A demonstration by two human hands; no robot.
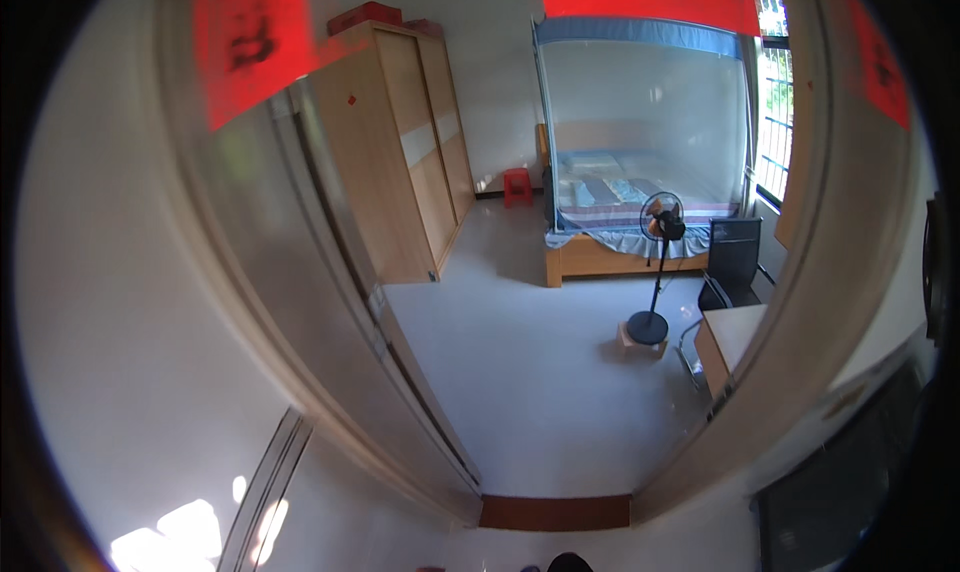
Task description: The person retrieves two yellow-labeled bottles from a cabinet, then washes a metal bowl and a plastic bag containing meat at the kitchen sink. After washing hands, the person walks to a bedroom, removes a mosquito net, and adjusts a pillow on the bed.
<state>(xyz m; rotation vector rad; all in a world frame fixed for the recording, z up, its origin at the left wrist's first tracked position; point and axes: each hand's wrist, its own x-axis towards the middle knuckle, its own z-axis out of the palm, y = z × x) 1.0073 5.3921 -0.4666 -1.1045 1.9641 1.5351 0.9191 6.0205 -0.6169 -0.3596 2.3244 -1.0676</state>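
Neither my left hand nor my right hand is in view. Before me a doorway opens into a bedroom, with a reddish-brown threshold [555, 513] across its foot. Beyond it stands a black pedestal fan [662, 223], its round base on a small wooden stool [624, 341]. A bed [630, 253] under a blue-topped mosquito net [645, 35] fills the back right. Folded cloths and striped bedding lie on it. At the lower edge, a dark rounded shape [570, 562] shows in part; I cannot tell what it is.
A wooden wardrobe [409, 152] stands on the left with red boxes [365, 16] on top. A red plastic stool [517, 188] is near the back wall. On the right are a black armchair [735, 249], a desk [731, 335] and a barred window [775, 106]. Red paper hangs around the door frame.
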